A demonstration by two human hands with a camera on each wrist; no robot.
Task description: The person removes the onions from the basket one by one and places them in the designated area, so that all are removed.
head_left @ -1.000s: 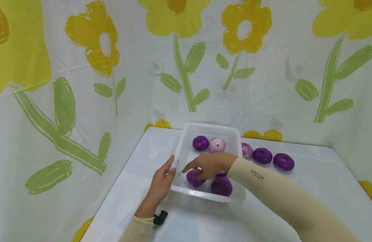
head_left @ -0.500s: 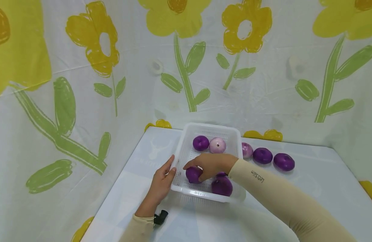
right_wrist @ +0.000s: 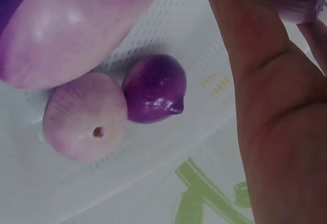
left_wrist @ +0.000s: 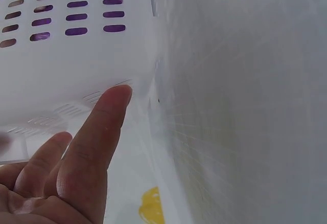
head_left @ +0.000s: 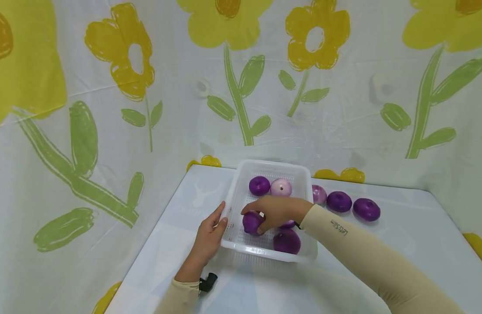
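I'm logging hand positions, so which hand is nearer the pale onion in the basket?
Right. The right hand grips a purple onion just nearside of the pale onion; the left hand is farther off, at the white basket's left side.

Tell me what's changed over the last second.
The right hand and the purple onion in its grip shifted slightly up the head view; lifted or slid, I can't tell. The left hand stays at the basket's rim; the other onions stayed put.

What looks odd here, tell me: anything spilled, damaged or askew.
Nothing stands out: no spill or damage shows. Three onions lie outside the basket on the table, but in a tidy row.
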